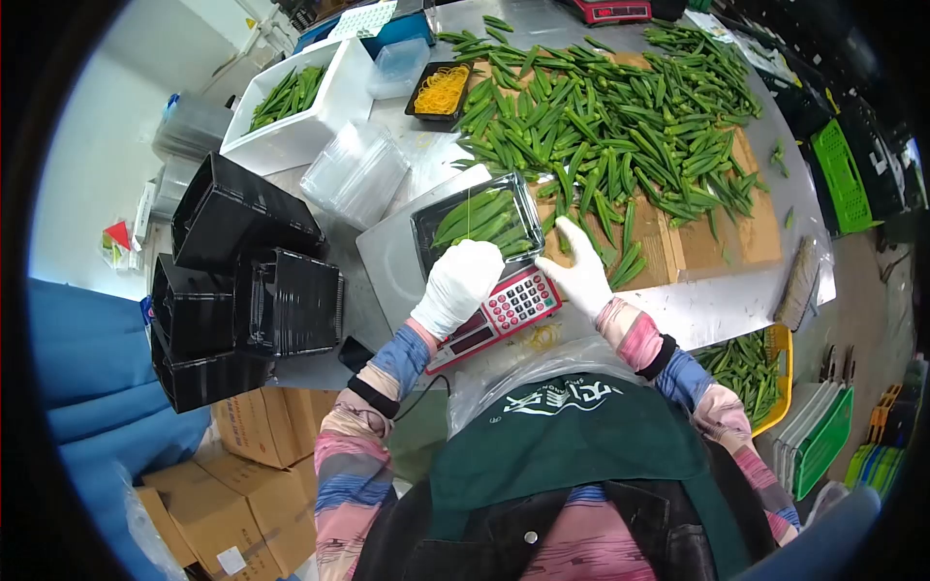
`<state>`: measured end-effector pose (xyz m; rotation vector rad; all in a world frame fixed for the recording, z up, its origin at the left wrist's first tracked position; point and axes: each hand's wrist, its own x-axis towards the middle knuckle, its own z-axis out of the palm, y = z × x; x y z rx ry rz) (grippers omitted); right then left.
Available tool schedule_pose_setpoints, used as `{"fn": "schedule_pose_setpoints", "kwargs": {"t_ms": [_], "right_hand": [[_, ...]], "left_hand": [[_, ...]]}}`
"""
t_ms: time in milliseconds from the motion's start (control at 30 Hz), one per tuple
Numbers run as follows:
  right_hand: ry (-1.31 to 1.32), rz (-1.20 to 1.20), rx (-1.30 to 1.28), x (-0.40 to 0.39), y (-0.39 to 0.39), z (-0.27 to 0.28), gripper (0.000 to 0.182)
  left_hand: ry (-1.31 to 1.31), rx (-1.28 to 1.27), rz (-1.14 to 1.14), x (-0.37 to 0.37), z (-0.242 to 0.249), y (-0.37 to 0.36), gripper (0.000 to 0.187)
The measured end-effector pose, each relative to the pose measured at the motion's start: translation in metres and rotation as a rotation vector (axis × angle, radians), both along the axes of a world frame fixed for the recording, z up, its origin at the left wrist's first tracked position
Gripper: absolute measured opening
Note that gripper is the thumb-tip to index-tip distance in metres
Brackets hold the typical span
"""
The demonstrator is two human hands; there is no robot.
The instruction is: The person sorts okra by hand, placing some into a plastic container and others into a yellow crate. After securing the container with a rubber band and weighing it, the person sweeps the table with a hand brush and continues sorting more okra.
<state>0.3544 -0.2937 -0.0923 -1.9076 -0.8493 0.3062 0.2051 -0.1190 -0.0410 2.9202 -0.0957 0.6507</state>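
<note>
A black tray of okra (480, 221) under a clear cover sits on the plate of a red and white scale (518, 300). My left hand (459, 283), in a white glove, is at the tray's near edge with its fingers curled together; what they hold, if anything, is hidden. On the tray's right, my right hand (581, 271), also gloved, has its thumb and fingers apart, near the tray's corner. Loose okra (620, 126) is heaped over cardboard (746, 228) beyond and to the right of the hands.
Stacked black trays (242, 218) and clear lids (356, 172) stand at left. Behind them are a white foam box (334, 87) with okra and a black tray of yellow bands (441, 90). A yellow crate (781, 378) with okra is at lower right.
</note>
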Motion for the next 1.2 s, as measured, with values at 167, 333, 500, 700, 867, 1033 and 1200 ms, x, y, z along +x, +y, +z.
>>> {"fn": "schedule_pose_setpoints", "kwargs": {"t_ms": [167,333,500,700,867,1033,1200], "right_hand": [[0.704,0.091,0.076,0.003,0.009,-0.002,0.066],[0.574,0.159,0.252,0.001,0.023,-0.019,0.058],[0.516,0.072,0.236,-0.007,0.033,-0.008,0.056],[0.415,-0.107,0.227,-0.021,0.052,-0.005,0.048],[0.356,-0.136,0.142,-0.017,0.056,-0.022,0.035],[0.315,-0.126,-0.010,-0.003,0.056,-0.025,0.028],[0.202,-0.024,-0.213,0.005,0.053,-0.007,0.041]], "left_hand": [[-0.007,0.004,0.073,0.008,-0.004,-0.011,0.017],[-0.099,-0.060,0.181,0.010,-0.012,-0.014,0.018],[-0.108,-0.093,0.222,0.012,-0.016,-0.013,0.019],[-0.152,-0.087,0.245,0.015,-0.018,-0.015,0.019],[-0.088,-0.047,0.257,0.020,-0.013,-0.018,0.021],[-0.244,-0.087,0.341,0.020,-0.014,-0.015,0.019],[-0.318,-0.394,0.443,0.010,-0.004,-0.006,0.010]]}}
